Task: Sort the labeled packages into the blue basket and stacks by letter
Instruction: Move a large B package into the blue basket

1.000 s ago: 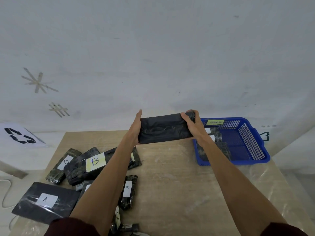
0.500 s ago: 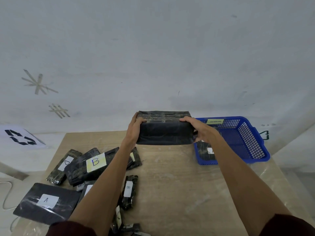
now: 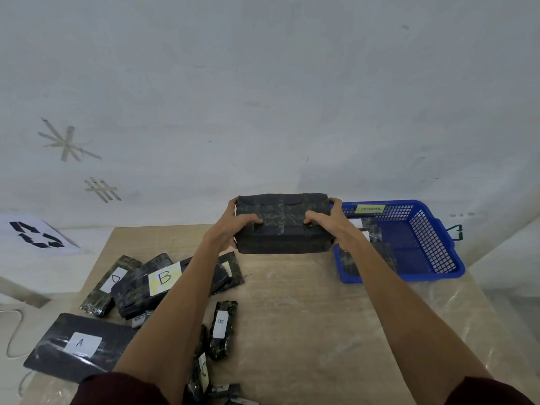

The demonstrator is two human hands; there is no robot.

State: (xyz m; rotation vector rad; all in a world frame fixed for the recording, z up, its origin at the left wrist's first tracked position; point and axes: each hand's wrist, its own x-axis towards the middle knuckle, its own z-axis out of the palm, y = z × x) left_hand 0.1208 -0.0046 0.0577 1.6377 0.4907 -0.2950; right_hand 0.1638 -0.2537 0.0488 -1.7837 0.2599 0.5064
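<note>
I hold a thick black taped package above the far middle of the wooden table; no letter label shows on its visible faces. My left hand grips its left end and my right hand grips its right end. The blue basket stands at the far right with a yellow "ABNORMAL" tag and dark packages inside. On the left lie a flat package marked A, a large one marked B, one marked D and a small one marked B.
More small black packages lie by the near edge under my left forearm. A white sheet with a recycling symbol sits off the table at the left. A pale wall rises right behind the table. A white cable runs at the left.
Both hands have turned the black package over toward me, so its taped broad face now shows. It stays in about the same place beside the basket.
</note>
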